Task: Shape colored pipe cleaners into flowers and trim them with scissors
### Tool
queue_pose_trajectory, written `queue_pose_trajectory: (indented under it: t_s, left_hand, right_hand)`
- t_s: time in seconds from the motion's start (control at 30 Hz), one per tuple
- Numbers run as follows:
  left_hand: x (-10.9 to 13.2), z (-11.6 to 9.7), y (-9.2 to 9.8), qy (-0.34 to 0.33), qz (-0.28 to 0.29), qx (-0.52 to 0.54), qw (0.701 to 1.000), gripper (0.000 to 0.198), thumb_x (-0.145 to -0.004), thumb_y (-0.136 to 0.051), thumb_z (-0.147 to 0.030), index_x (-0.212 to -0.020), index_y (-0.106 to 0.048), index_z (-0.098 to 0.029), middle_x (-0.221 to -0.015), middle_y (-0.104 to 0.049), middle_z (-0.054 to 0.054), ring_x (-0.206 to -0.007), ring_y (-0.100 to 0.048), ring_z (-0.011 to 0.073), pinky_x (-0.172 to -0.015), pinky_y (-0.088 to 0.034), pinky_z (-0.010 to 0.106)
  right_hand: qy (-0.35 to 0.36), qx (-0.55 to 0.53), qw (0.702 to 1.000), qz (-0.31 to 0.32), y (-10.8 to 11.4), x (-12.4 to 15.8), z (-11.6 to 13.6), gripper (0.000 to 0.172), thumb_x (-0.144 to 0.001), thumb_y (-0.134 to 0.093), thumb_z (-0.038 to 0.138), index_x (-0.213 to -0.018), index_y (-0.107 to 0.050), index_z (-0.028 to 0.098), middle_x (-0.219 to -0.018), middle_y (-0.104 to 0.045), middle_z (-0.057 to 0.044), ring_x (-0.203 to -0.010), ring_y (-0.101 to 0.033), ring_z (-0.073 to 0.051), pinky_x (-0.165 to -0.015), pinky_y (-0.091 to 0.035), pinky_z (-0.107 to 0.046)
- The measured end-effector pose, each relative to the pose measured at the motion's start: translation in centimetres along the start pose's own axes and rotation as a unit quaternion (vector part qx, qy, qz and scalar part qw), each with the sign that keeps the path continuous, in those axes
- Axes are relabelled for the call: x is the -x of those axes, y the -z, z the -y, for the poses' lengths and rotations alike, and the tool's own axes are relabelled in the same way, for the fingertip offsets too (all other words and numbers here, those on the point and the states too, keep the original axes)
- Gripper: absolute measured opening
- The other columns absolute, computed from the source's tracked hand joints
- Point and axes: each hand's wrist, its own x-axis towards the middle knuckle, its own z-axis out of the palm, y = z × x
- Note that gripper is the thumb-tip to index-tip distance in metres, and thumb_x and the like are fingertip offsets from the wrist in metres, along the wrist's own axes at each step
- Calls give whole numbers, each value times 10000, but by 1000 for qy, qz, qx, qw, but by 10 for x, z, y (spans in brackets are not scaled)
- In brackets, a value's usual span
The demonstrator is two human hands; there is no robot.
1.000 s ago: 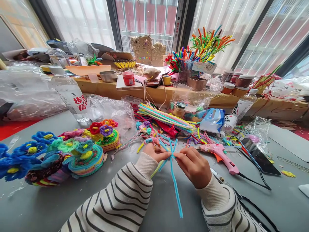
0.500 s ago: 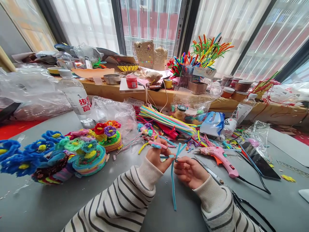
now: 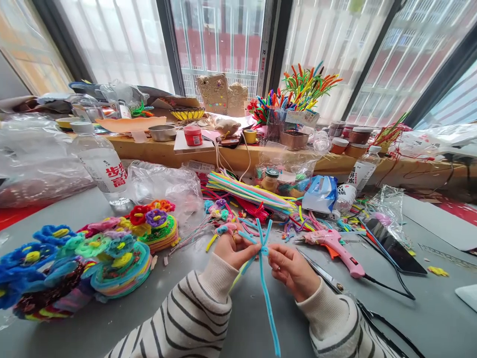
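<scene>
Crossed blue pipe cleaners [image 3: 264, 250] sit between the hands, over the near middle of the table [image 3: 246, 328]. The left hand [image 3: 233, 251] pinches the crossing; the right hand [image 3: 292, 268] grips its right edge. Joining the strands seems the step; another turn would need a steady pinch. Right lies a pink glue gun [image 3: 345, 253].

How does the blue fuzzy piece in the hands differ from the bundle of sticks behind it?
The blue piece is held between the left hand and right hand; the bundle lies unheld. The blue piece's strands splay from a crossing; the bundle's sticks run roughly side by side. The blue piece is one colour; the bundle mixes several. Both have long, thin strands.
</scene>
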Motion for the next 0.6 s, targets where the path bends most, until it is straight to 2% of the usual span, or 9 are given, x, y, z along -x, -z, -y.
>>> queue_pose_trajectory:
  t_s: [0.13, 0.23, 0.33, 0.43, 0.5, 0.6]
  left_hand:
    - [-1, 4, -1, -14, -2, 6, 1000, 421, -483, -677, -160, -653, -292, -187, -439, -492, -110, -431, -489, 53, -489, -400, 185]
    - [-3, 6, 0, -3, -10, 9, 1000, 406, -460, -689, -174, -619, -315, -181, -438, -499, -97, -437, -496, 64, -489, -396, 196]
    - [-4, 6, 1, 40, -19, -15, 999, 324, -447, -697, -207, -554, -394, -155, -432, -520, -60, -445, -506, 83, -488, -399, 214]
    - [-5, 5, 1, 70, -17, -29, 997, 263, -427, -706, -228, -448, -463, -129, -380, -496, -45, -411, -476, 75, -466, -385, 211]
    - [-6, 4, 1, 86, -18, -11, 996, 273, -403, -718, -226, -391, -464, -129, -340, -461, -52, -380, -444, 62, -443, -368, 203]
    - [-7, 5, 2, 155, -28, 27, 987, 284, -354, -737, -224, -379, -474, -120, -355, -473, -47, -381, -447, 53, -427, -358, 187]
  right_hand:
    - [-7, -36, 999, -17, -2, 1, -4, 200, -519, -702, 259, -622, -590, 129, -466, -378, 55, -422, -277, -19, -360, -168, -132]
    - [-22, -70, 997, 3, -3, 1, -4, 177, -523, -701, 230, -623, -600, 124, -471, -370, 52, -431, -270, -21, -358, -173, -126]
    - [-40, -110, 992, 39, -3, 0, -7, 168, -536, -693, 221, -643, -617, 115, -485, -357, 48, -439, -258, -23, -353, -171, -124]
    - [-35, -123, 991, 46, -5, 0, -11, 176, -539, -694, 227, -658, -630, 113, -489, -355, 47, -432, -241, -22, -348, -170, -132]
    - [-26, -122, 991, 46, -5, 0, -14, 180, -533, -699, 234, -648, -632, 112, -479, -350, 49, -422, -231, -21, -342, -160, -139]
    - [-14, -120, 991, 56, -4, -1, -17, 194, -526, -707, 242, -651, -632, 113, -480, -365, 49, -420, -244, -19, -345, -162, -141]
